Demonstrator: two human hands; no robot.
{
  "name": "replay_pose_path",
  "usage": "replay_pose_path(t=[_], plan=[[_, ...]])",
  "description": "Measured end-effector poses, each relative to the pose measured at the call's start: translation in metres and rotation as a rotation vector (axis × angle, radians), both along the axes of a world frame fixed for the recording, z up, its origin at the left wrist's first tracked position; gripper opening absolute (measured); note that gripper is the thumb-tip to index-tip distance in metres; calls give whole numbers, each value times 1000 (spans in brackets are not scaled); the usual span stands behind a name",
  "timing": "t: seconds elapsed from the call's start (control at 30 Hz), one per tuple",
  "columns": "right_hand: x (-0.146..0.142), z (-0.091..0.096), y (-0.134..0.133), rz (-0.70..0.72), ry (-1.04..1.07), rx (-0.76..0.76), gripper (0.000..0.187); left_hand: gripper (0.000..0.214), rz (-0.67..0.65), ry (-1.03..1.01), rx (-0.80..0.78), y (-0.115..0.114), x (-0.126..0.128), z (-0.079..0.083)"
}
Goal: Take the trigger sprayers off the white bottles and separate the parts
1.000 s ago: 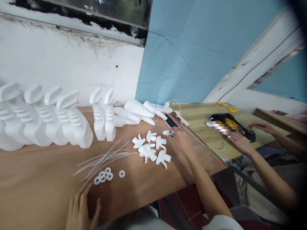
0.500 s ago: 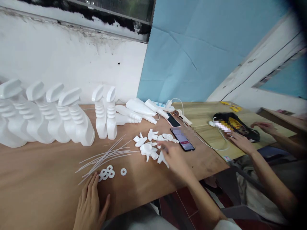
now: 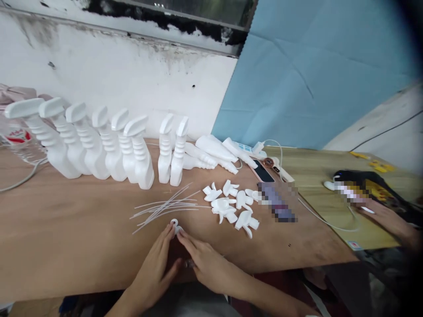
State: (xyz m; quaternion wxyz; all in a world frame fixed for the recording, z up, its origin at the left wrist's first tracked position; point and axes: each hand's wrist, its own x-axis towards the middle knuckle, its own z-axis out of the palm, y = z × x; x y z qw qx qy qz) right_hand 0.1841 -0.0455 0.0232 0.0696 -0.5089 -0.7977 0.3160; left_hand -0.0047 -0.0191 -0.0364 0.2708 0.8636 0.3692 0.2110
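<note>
My left hand (image 3: 155,264) rests on the brown table with its fingers stretched out and together. My right hand (image 3: 205,263) slants in opposite it, fingers extended too. Between the two sets of fingertips sit small white ring washers (image 3: 174,222); only a few show, the others being hidden by my hands. Just beyond them, thin white plastic tubes (image 3: 161,210) lie in a loose crossed bundle. To the right of the tubes is a cluster of white trigger sprayer parts (image 3: 224,205), and neither hand touches it.
White spray bottles (image 3: 107,147) stand in a row by the wall, with more bottles (image 3: 214,149) lying beside them. Phones (image 3: 264,171), a watch (image 3: 268,162) and a charging cable (image 3: 325,223) are at the right. Another person's hand (image 3: 380,211) holds a phone over the adjoining table.
My right hand has left the sprayer parts and come over to the washers beside my left hand. The washers have been drawn together between my hands. The view has shifted left.
</note>
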Motion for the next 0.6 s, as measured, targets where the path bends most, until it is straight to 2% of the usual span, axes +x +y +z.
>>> replay_pose_path(t=[0.1,0.17,0.3,0.4,0.5,0.6], plan=[[7,0,7,-116,8,39,69,61,51,14,-16,8,-8,3],[10,-2,13,-133,-22,52,67,62,38,49,27,16,-9,2],[5,-11,15,16,-77,73,70,66,-50,149,180,23,0,-7],[2,-10,11,92,-7,69,69,67,-140,205,238,19,6,-11],[13,-1,13,-7,15,97,66,66,-142,189,245,18,4,-4],[28,9,28,-222,-63,162,56,64,-43,103,290,31,1,17]])
